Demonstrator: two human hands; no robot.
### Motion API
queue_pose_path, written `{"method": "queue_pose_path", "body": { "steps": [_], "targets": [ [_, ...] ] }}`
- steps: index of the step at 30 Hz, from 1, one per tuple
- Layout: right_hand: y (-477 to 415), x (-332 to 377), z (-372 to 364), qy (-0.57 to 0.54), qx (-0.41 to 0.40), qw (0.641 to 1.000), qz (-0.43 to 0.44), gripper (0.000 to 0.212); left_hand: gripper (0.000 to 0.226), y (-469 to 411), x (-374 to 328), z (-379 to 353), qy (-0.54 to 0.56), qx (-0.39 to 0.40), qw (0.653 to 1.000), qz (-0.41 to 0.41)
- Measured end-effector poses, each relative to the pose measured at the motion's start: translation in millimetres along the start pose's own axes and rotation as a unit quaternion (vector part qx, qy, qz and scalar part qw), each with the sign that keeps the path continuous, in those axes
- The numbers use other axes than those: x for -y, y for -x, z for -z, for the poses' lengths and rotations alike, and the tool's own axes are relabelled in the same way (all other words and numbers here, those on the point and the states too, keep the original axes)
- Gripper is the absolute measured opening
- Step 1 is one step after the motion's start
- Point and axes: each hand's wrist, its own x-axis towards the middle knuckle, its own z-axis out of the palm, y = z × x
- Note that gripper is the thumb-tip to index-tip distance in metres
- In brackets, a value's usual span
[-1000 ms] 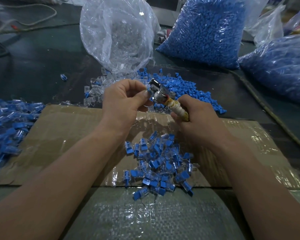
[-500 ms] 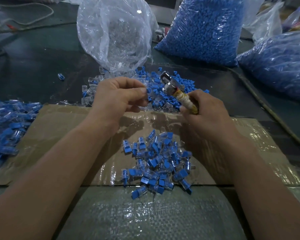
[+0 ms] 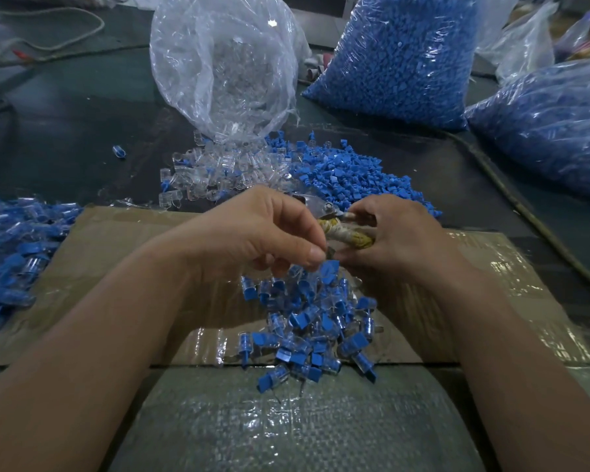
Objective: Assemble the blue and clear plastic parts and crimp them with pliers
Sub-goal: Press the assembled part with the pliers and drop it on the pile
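Comparing with half a second ago: both hands have come down and toward the body, from above the loose stock at the far edge of the cardboard sheet (image 3: 116,267) to just over the pile of assembled pieces (image 3: 314,321). The pliers (image 3: 321,207) no longer point up and away. They now lie nearly level, head toward the left, partly hidden behind the left hand (image 3: 252,240).

Left hand: fingers curled, thumb tip pressed against the fingertips (image 3: 315,257). A blue piece (image 3: 329,269) sits directly below those tips, blurred. Cannot tell whether it is still pinched or already free.

Right hand (image 3: 399,240): fingers wrapped round the pliers' taped, yellowish handles, thumb on the near side. How far the jaws stand apart is hidden by the left hand.

Stock positions:
- Pile of assembled pieces on the cardboard, below both hands and spilling over its near edge.
- Loose clear parts (image 3: 212,172) and loose blue parts (image 3: 355,172) lie side by side beyond the cardboard.
- Clear bag (image 3: 225,63) stands open-mouthed over the clear parts.
- Blue-filled bag (image 3: 399,56) stands farther right.
- A second heap of blue-and-clear pieces (image 3: 11,247) lies at the far left, overlapping the cardboard's edge.
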Motion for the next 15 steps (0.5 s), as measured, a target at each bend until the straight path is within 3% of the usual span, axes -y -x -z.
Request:
{"method": "queue_pose_path", "body": {
  "steps": [9,12,15],
  "targets": [
    [-2.6,-2.3,-1.3,0.013,0.033,0.999,-0.003,0.061,0.011,1.9,-1.4,-2.2,-0.062,0.056,0.996,0.015],
    [-2.9,-4.0,-0.1,0.01,0.045,0.999,0.0,0.058,0.012,0.5,-0.4,-0.7,-0.036,-0.054,0.998,0.003],
    [-3.3,-5.0,0.8,0.002,0.054,0.999,0.004,0.055,0.006,-4.9,6.5,5.1,0.047,-0.262,0.964,-0.012]
  ]
}}
